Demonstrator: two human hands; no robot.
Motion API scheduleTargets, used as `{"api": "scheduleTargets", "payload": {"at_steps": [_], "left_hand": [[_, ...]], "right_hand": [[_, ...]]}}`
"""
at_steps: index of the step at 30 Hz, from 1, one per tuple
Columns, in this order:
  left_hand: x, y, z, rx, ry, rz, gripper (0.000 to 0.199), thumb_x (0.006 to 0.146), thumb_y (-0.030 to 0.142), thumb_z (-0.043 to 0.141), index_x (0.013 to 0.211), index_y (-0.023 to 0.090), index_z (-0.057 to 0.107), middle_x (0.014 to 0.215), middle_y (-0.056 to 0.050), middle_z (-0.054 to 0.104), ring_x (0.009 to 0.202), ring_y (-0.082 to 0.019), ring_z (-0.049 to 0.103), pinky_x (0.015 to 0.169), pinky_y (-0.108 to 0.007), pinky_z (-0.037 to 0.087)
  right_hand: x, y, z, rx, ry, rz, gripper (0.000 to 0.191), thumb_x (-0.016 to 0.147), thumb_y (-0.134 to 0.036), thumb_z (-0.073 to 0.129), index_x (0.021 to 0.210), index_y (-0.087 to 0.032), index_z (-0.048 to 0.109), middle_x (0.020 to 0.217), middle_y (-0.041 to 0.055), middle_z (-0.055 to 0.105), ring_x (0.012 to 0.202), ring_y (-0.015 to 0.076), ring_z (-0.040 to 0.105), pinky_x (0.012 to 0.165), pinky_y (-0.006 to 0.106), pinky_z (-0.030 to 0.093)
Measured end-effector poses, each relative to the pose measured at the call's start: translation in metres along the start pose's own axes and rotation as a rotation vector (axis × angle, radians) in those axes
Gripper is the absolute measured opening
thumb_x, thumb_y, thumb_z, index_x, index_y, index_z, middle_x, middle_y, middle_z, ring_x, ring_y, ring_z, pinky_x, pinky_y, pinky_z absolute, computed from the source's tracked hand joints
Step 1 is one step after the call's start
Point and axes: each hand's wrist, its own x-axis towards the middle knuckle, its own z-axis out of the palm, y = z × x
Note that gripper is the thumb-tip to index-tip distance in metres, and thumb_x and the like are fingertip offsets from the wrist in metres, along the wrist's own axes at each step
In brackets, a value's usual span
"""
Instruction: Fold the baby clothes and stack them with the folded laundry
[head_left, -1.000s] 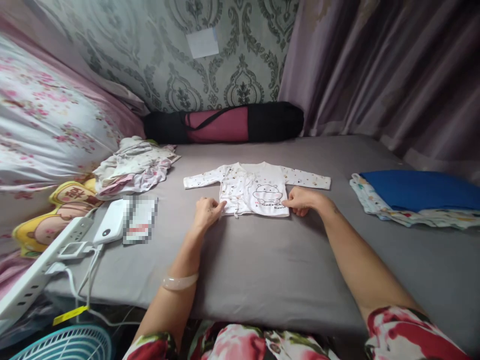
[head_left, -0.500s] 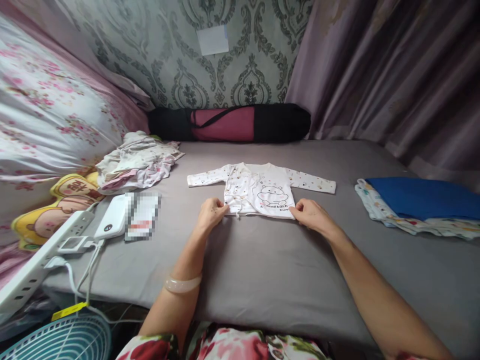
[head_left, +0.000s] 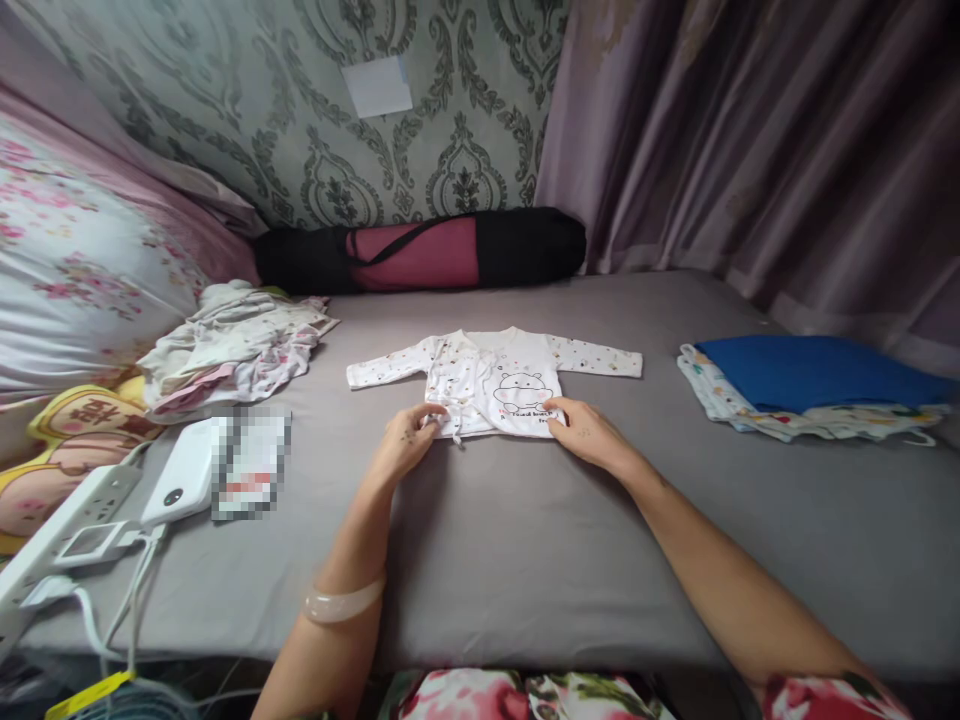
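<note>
A small white baby shirt (head_left: 491, 385) lies spread out with its sleeves stretched to both sides. It has a cartoon animal and lettering on the front and ties at its lower left. My left hand (head_left: 411, 440) pinches the shirt's lower left side, near the ties. At the opposite lower corner, my right hand (head_left: 589, 430) has its thumb and fingers closed on the fabric beside the lettering. The fingertips of both hands are partly hidden.
A grey-sheeted bed (head_left: 525, 560) bears everything. Crumpled clothes (head_left: 232, 345) lie at left, near a white power bank (head_left: 182, 470) and power strip (head_left: 67, 520). Folded clothes with a blue piece (head_left: 817, 372) on top lie right. A long black-and-maroon bag (head_left: 412, 252) rests against the wall.
The view has turned slightly right, so things appear further left. Both hands have shifted a little up the shirt's sides from its bottom corners. The shirt stays spread flat.
</note>
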Motion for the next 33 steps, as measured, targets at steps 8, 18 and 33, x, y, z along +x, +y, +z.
{"api": "scheduleTargets", "payload": {"at_steps": [8,18,33], "left_hand": [[-0.001,-0.009,-0.003,-0.03,-0.05,-0.02,0.034,0.072,0.028,0.05,0.094,0.019,0.074,0.056,0.003,0.052,0.056,-0.013,0.048,0.053,-0.022,0.035],[0.005,0.003,0.001,0.391,0.235,0.142,0.029,0.086,0.039,0.054,0.089,0.018,0.074,0.087,-0.011,0.062,0.095,-0.027,0.058,0.088,-0.039,0.046],[0.02,0.035,0.067,0.647,-0.03,0.27,0.067,0.099,0.051,0.027,0.15,0.008,0.03,0.157,-0.019,0.025,0.147,-0.031,0.018,0.119,-0.048,0.018]], "right_hand": [[0.004,0.002,0.0,0.054,-0.047,0.041,0.043,0.08,-0.031,0.053,0.12,-0.022,0.065,0.086,0.0035,0.068,0.077,0.0177,0.059,0.066,0.024,0.04],[0.023,0.001,-0.025,-0.117,0.121,0.034,0.038,0.089,-0.052,0.048,0.102,-0.026,0.073,0.091,0.0051,0.072,0.085,0.0222,0.065,0.072,0.028,0.045],[0.079,-0.013,0.041,-0.361,0.059,-0.214,0.074,0.099,-0.052,0.017,0.152,-0.002,0.024,0.16,0.0172,0.016,0.148,0.0267,0.01,0.12,0.042,0.007]]}}
